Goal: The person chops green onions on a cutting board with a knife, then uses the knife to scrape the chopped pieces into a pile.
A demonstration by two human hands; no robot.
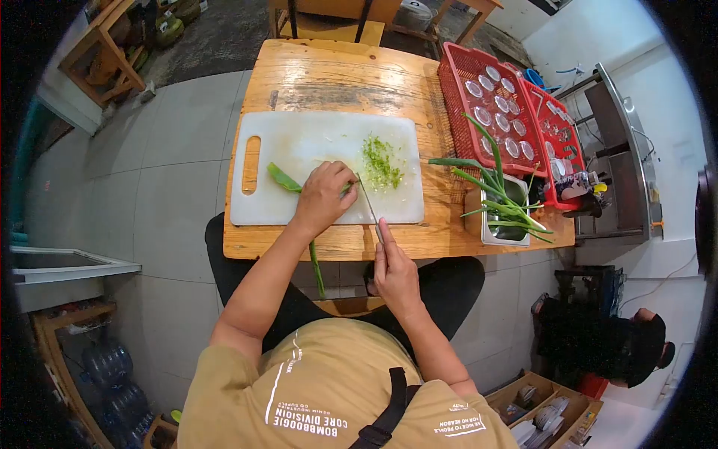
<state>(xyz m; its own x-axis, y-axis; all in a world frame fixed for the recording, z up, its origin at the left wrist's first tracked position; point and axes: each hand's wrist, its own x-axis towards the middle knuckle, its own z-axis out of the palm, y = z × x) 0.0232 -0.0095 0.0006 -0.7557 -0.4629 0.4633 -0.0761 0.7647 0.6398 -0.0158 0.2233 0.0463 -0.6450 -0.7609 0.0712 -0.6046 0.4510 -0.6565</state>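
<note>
A white cutting board [299,138] with a handle slot lies on the wooden table. My left hand [326,196] is closed over green onion [283,178] on the board; one leaf sticks out to the left and another hangs over the table's front edge. In my right hand [394,271] is the handle of a knife [368,200], its blade slanting up beside my left fingertips. Chopped green onion [382,162] lies in a loose pile on the board, right of the blade. The cut end under my left fingers is mostly hidden.
Whole green onions [502,196] rest across a metal container [508,238] at the table's right. Behind it stands a red plastic basket [458,93] holding several clear glasses, with a second red basket [572,135] beside it. A person in dark clothing [598,337] is at the far right.
</note>
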